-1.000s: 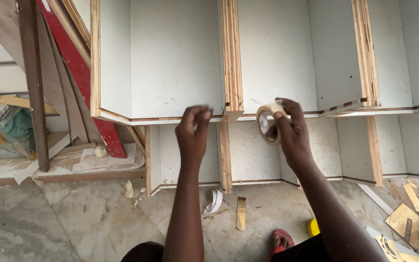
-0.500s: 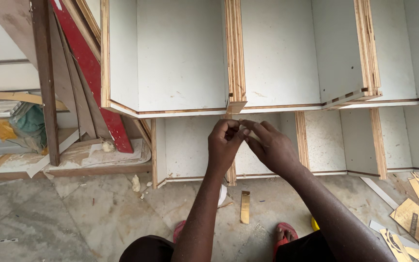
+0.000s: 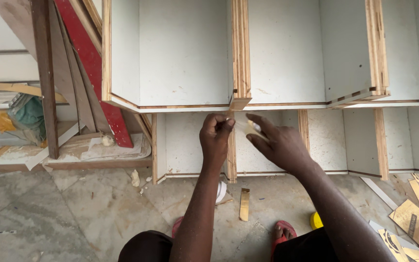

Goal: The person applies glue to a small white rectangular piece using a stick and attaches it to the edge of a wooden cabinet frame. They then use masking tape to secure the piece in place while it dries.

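Where hands (image 3: 253, 140) pinch tape (image 3: 249, 128), white plywood shelving (image 3: 185, 63), scrap-littered marble floor (image 3: 73, 213).

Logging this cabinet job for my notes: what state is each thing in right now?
Left hand: closed, fingertips pinched at the divider's edge.
Right hand: holding a roll of tape, mostly hidden by fingers.
White cabinet: unfinished, raw plywood edges exposed.
Plywood divider: upright between compartments, bottom corner chipped.
Red board: leaning tilted beside the cabinet.
Wood strip: lying flat on the floor.
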